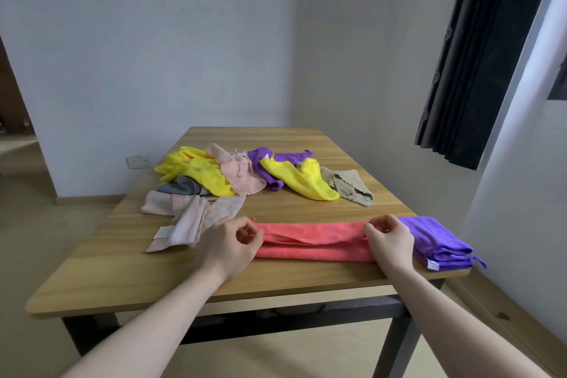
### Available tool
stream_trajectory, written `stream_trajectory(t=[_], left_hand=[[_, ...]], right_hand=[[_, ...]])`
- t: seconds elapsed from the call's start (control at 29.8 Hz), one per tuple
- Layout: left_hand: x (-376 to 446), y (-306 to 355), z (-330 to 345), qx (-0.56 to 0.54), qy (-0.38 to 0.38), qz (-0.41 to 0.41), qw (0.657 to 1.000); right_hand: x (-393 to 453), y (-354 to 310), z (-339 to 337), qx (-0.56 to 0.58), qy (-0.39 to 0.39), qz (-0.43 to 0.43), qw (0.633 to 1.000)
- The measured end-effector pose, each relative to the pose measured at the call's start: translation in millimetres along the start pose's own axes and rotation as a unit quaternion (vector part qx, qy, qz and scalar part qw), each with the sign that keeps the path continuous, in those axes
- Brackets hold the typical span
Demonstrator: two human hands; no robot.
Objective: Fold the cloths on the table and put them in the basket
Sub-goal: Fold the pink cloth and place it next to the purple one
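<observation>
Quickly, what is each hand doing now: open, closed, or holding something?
Left hand: pinches the left end of the red cloth.
Right hand: pinches the right end of the same cloth.

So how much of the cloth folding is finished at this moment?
One purple cloth lies folded at the table's right edge. In hand: the left hand and right hand pinch the ends of the red cloth, folded into a long strip. Left: the pile behind, with yellow cloths, pink cloths, a second purple cloth and a beige cloth. No basket is in view.
</observation>
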State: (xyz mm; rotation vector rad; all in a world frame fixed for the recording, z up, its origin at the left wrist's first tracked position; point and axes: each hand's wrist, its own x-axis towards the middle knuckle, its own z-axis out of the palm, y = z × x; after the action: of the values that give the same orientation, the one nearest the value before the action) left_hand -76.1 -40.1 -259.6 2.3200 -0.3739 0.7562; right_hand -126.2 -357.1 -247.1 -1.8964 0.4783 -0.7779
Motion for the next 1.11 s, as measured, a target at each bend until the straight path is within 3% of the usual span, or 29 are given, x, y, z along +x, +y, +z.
stream_trajectory(t=[0.34,0.57,0.74,0.84,0.97,1.11], left_hand=[[0.8,0.1,0.3,0.024,0.004,-0.030,0.999],[0.3,-1.2,2.6,0.078,-0.028,-0.004,0.997],[1.9,-3.8,3.3,0.054,0.016,0.072,0.996],[5.8,-9.7,7.6,0.036,-0.072,0.101,0.992],[10.8,-15.7,13.2,0.038,-0.233,0.064,0.970],[13.0,-13.3,10.7,0.048,-0.301,0.042,0.952]], right_hand=[[-7.8,-0.2,5.1,-0.048,0.007,-0.039,0.998],[-7.5,6.7,10.0,-0.132,0.046,-0.112,0.984],[-7.3,10.2,14.5,-0.210,-0.085,-0.209,0.951],[-5.2,9.8,14.9,-0.266,-0.157,-0.211,0.927],[-0.6,12.0,17.9,-0.321,-0.223,-0.181,0.902],[2.3,11.6,21.3,-0.359,-0.259,-0.161,0.882]])
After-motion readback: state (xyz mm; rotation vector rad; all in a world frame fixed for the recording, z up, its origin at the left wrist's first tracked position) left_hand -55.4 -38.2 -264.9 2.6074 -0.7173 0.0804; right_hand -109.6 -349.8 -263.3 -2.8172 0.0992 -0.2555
